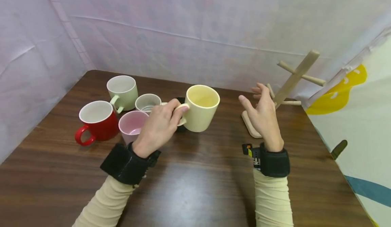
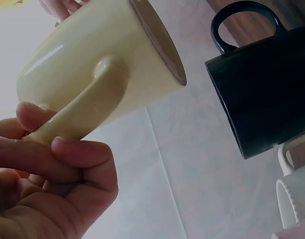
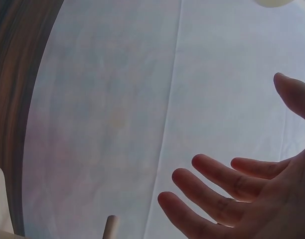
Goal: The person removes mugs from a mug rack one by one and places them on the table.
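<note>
My left hand (image 1: 162,125) pinches the handle of a pale yellow mug (image 1: 200,113), held above the table near its middle. The left wrist view shows thumb and fingers around that handle (image 2: 90,104). My right hand (image 1: 264,115) is held in the air to the right of the mug, apart from it, with fingers spread and nothing in them. Just behind the right hand stands a wooden mug tree (image 1: 293,81) with bare pegs. A black mug (image 2: 267,89) stands partly hidden behind the left hand and the yellow mug.
Left on the brown table (image 1: 195,186) stand a red mug (image 1: 102,128), a pale green mug (image 1: 123,93), a pink mug (image 1: 131,125) and a small white cup (image 1: 148,101), close together. A white curtain (image 1: 183,26) hangs along the back edge.
</note>
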The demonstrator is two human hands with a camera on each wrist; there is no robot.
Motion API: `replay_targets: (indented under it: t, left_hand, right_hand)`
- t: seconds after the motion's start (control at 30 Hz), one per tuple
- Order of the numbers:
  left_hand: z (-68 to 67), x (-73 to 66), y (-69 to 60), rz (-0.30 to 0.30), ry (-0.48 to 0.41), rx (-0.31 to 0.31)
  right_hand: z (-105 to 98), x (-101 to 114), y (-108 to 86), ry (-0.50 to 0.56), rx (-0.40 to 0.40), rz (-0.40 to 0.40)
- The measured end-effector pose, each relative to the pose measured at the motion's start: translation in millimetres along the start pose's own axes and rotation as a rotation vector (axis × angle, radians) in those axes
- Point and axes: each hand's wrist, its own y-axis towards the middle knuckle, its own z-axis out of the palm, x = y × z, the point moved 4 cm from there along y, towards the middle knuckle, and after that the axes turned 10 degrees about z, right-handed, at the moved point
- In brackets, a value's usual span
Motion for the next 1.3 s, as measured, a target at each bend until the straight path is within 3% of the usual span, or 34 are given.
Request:
replay_targets:
  t: [0.2,0.53,1.0,1.3]
  left_hand:
    - [0.8,1.2,-4.0,-0.006,-0.002,-0.018]
    - [-1.8,4.5,-16.8,-0.004,-0.016,-0.054]
    - [4.2,12.2,-36.7,-0.051,-0.050,0.018]
    - [7.5,17.5,-50.9,-0.122,-0.085,0.127]
  right_hand:
    - [2,-5,1.2,0.009,-0.012,0.016]
    - [0,-8,1.5,-0.060,-0.022,0.005]
    - [-5,-9,2.4,-0.075,-0.061,-0.039]
    - [-4,-8,3.8,-0.041,-0.124,-0.096]
